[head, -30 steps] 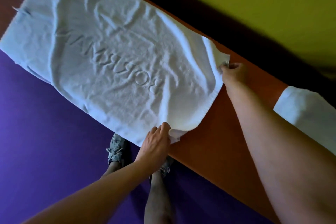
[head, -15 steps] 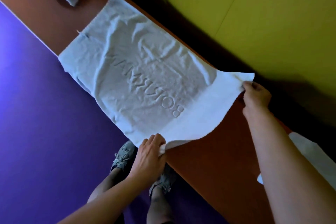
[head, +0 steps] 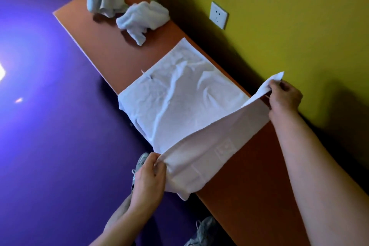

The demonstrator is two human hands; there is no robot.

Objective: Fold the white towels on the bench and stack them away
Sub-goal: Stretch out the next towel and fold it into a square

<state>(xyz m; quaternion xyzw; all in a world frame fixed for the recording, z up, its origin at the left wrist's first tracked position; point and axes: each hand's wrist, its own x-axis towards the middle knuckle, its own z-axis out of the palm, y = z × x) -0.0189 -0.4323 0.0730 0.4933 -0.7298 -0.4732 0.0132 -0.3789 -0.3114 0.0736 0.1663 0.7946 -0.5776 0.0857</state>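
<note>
Folding step: lifting the near short edge of the towel [head: 179, 104] off the bench [head: 111, 54] to carry it over the far half; first fold, not yet laid.
Left hand: left hand [head: 148, 177] pinches the near front corner, fingers curled round the cloth at the bench's front edge.
Right hand: right hand [head: 284, 96] pinches the near back corner by the wall [head: 299, 26], thumb and fingers closed on the hem, corner tip sticking up past them.
Towel position: far half flat but wrinkled on the bench, front side hanging a little over the edge; near half raised, underside showing, stretched between both hands.
Other towels: two crumpled towels [head: 123, 4] at the far end of the bench, well apart from this one, unfolded.
Progress: early, judging by those left to do.
Risk 1: uneven pull, one hand higher or ahead, so corners miss and the fold lands skewed.
Risk 2: wrinkles in the flat half get trapped under the fold, lumpy result.
Risk 3: overhang at the front lets the flat half slide toward the floor [head: 60, 146] if tugged.
Risk 4: thin pinch at the back corner could slip.
Other: wall socket [head: 218, 15] above the bench; shoes [head: 139, 166] below the front edge.
</note>
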